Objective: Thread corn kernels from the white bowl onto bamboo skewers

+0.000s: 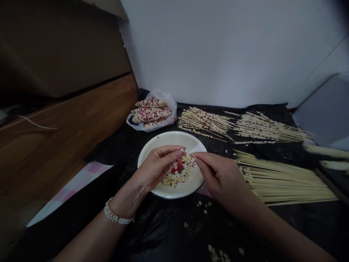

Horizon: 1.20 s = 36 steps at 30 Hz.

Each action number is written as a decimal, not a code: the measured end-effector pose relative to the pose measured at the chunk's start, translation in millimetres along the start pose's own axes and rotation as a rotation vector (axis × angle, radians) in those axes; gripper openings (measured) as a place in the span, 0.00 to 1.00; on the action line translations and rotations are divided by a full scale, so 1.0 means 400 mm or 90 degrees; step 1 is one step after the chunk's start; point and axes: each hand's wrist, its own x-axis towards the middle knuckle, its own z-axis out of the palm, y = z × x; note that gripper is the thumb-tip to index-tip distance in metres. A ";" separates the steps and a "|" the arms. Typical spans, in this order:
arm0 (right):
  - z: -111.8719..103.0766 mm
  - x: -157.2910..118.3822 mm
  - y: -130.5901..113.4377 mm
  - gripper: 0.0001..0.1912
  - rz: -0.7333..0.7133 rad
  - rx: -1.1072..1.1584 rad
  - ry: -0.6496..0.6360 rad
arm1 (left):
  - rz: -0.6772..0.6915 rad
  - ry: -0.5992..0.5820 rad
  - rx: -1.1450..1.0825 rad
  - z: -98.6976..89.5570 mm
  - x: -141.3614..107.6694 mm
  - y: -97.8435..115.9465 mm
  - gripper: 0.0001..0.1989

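2 hands (156,165) over a bowl (197,178), black sheeting (169,233) beneath, pale wall (218,51) behind

The place looked like a corner of a home: a plain pale wall (218,51) rose behind, wood-grained furniture (109,100) stood at the left, and a white household basin (146,153) with a red print sat on black plastic sheeting (163,229), spread like a makeshift worktop

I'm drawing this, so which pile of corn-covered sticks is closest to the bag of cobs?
The left pile of corn-kernel skewers, beside the plastic bag of corn cobs; the other pile lies farther right, past this one.
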 end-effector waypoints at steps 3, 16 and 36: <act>-0.003 0.003 -0.006 0.16 -0.009 0.049 -0.025 | 0.004 -0.004 0.010 0.000 0.000 -0.001 0.08; 0.004 0.004 -0.015 0.13 0.052 0.149 -0.054 | 0.028 -0.005 0.040 -0.001 -0.003 -0.009 0.07; 0.021 -0.004 -0.005 0.11 0.124 0.160 -0.043 | 0.194 0.119 0.212 0.024 -0.018 -0.010 0.05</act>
